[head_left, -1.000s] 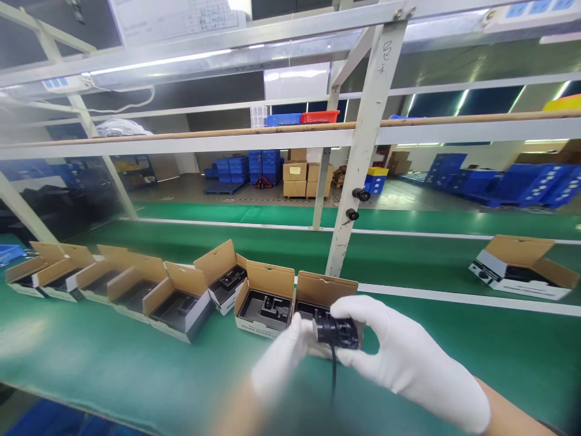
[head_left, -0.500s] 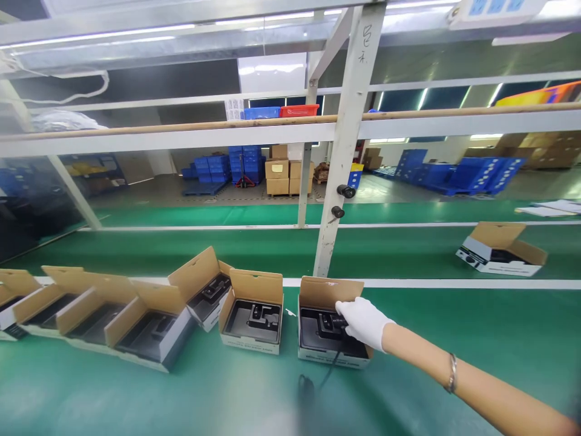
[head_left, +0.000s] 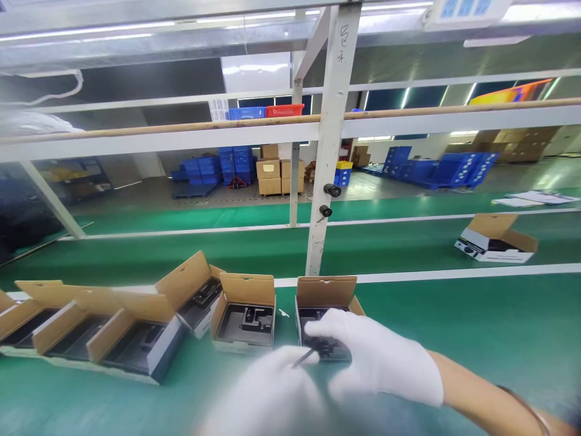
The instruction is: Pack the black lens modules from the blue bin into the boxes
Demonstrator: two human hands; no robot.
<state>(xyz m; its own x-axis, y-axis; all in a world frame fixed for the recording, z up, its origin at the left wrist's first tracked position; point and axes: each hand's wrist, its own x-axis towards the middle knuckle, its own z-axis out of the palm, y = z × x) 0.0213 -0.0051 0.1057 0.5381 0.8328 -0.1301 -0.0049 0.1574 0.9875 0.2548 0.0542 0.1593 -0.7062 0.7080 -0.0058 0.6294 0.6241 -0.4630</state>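
My right hand (head_left: 372,354), in a white glove, curls around a small black device (head_left: 323,346) in front of an open carton (head_left: 327,284). Its fingers hide part of the device, so I cannot make out its exact kind. My left hand (head_left: 276,387), also gloved and blurred by motion, pinches a thin black cable (head_left: 303,358) close to the device. The carton behind my hands has a black inner tray that is mostly covered. To its left is another open carton (head_left: 242,348), with a black part seated in its black tray.
More open cartons (head_left: 131,375) with black trays stand in a row at the left. A single open carton (head_left: 497,242) sits farther back at the right, near some papers (head_left: 535,198). A white upright post (head_left: 324,151) rises behind the green worktop (head_left: 454,321).
My right hand has lifted the black device out of the carton and drawn it toward me. My left hand has come into view and taken the cable. The view has shifted slightly.
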